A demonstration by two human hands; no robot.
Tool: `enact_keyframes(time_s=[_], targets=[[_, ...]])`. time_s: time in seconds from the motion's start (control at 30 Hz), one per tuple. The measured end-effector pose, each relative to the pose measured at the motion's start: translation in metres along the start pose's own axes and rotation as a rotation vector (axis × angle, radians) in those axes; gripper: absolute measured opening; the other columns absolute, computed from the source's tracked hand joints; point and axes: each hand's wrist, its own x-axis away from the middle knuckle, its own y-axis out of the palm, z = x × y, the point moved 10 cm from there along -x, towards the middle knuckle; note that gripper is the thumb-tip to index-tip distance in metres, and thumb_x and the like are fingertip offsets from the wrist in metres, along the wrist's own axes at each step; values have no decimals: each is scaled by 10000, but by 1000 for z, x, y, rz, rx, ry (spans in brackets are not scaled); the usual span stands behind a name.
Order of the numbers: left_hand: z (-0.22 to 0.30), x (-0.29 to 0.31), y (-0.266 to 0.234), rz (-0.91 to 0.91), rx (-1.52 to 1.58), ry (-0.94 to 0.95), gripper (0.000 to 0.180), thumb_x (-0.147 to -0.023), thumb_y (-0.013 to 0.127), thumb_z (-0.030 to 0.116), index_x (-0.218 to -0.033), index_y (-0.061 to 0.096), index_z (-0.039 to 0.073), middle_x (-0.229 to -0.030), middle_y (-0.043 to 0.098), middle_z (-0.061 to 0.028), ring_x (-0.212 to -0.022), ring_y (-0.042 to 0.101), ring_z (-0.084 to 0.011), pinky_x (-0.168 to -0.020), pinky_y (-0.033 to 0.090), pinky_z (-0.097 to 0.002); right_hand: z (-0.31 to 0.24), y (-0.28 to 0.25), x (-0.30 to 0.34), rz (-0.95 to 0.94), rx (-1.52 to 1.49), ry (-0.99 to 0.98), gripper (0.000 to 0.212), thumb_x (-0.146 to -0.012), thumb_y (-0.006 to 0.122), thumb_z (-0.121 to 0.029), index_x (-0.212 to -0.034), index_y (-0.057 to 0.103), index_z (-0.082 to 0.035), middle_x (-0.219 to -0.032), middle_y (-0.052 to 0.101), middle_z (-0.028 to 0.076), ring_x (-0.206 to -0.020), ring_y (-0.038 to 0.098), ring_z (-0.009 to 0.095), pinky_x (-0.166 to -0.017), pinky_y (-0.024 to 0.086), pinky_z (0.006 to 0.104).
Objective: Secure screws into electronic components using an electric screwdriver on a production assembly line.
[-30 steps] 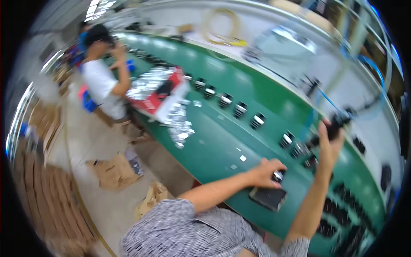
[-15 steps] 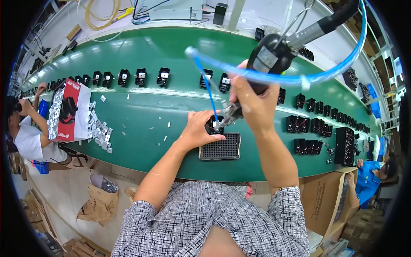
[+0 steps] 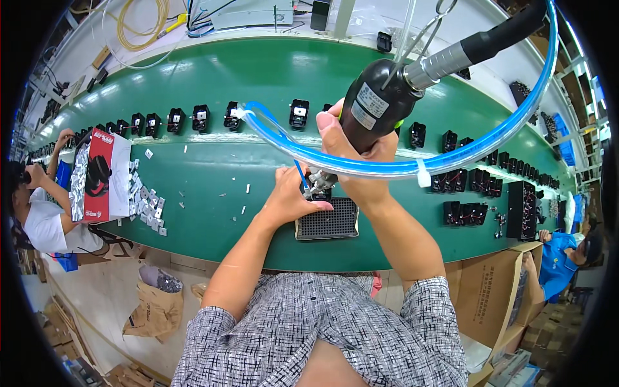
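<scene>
My right hand (image 3: 369,155) is wrapped round a black power screwdriver (image 3: 377,97) hanging from above, its metal nose (image 3: 319,184) slanting down and left. A clear blue hose (image 3: 361,164) loops in front of it. Under the nose sits a small black plastic housing (image 3: 324,194), partly hidden by the tool and my fingers. Closed round that housing's left side is my left hand (image 3: 293,197), thumb along the near edge. Just nearer to me lies a black gridded tray (image 3: 327,226), touching or nearly touching the housing.
A row of black housings (image 3: 201,119) runs along the green bench (image 3: 213,168). Metal plates (image 3: 151,209) lie scattered beside a red and white box (image 3: 120,174). More housings (image 3: 464,213) stand at right. Co-workers sit at both ends; a cardboard carton (image 3: 483,290) stands at lower right.
The screwdriver and my right hand have shifted left and lower, and the hose loop has swung down across my wrist. My left hand stays on the housing. The whole view has shifted slightly.
</scene>
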Motion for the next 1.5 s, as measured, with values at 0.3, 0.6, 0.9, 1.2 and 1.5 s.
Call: enact_keyframes(time_s=[0.3,0.6,0.9,1.2,1.5], targets=[[-9,3,4,-28,1,-104,892,-612,968,417,-1370,624,96,-1257,711,-100,-1145,638,-302,-1065,327,-460,14,1,8,35,-8,121,130,-912,744,-43,-1009,659,-23,-738,653,27,-551,583,95,-509,475,212],[-18,5,10,-70,44,-141,923,-621,967,405,-1411,604,95,-1299,703,-90,-1181,637,-308,-1068,335,-475,22,-2,9,33,39,88,143,-912,750,-40,-1026,666,-20,-731,654,29,-530,584,99,-502,483,217],[3,-2,-2,19,-174,17,852,-602,974,402,-1310,616,90,-1187,711,-74,-1090,644,-281,-1051,343,-449,-10,5,-15,8,-62,8,97,-937,726,-55,-1008,671,-22,-734,654,27,-555,576,95,-508,455,221],[7,3,0,61,-239,100,816,-581,981,399,-1240,609,94,-1054,687,-62,-976,633,-261,-1028,350,-420,-27,0,-5,-13,79,52,57,-949,704,-57,-964,654,-34,-729,638,16,-571,558,89,-522,426,212],[-17,4,8,11,-80,12,829,-571,987,379,-1251,604,98,-1046,694,-59,-957,638,-257,-1020,351,-413,-2,-12,9,38,93,6,70,-938,707,-34,-936,637,-40,-715,608,8,-578,531,85,-543,419,213]])
